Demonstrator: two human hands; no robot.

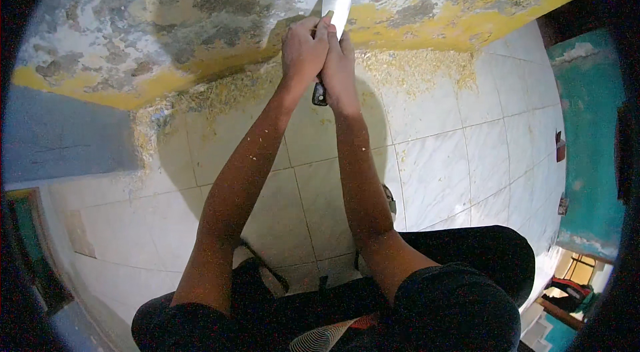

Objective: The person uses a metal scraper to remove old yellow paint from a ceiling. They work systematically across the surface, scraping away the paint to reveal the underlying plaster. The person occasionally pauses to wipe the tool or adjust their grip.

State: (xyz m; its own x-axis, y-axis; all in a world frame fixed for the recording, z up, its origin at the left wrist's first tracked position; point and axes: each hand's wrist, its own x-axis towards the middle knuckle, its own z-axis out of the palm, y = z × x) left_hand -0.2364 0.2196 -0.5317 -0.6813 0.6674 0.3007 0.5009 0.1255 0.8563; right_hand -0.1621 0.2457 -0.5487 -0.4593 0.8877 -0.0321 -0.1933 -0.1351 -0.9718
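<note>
Both my hands grip one putty knife (338,12) with a wide metal blade and a dark handle. My left hand (305,51) wraps it from the left, its fingers near the base of the blade. On the other side my right hand (340,71) closes round the handle, whose butt end shows below the palm. The blade lies against the low part of the wall (413,15), or very close to it. Yellow paint there is partly stripped, leaving grey and white patches. Yellow flakes (427,69) lie along the wall's foot.
Pale tiles (433,159) cover the floor, with my shadow across them. A blue-grey wall section (73,135) stands at the left, a teal wall (590,139) at the right. A dark red and black bundle (567,293) sits at the lower right.
</note>
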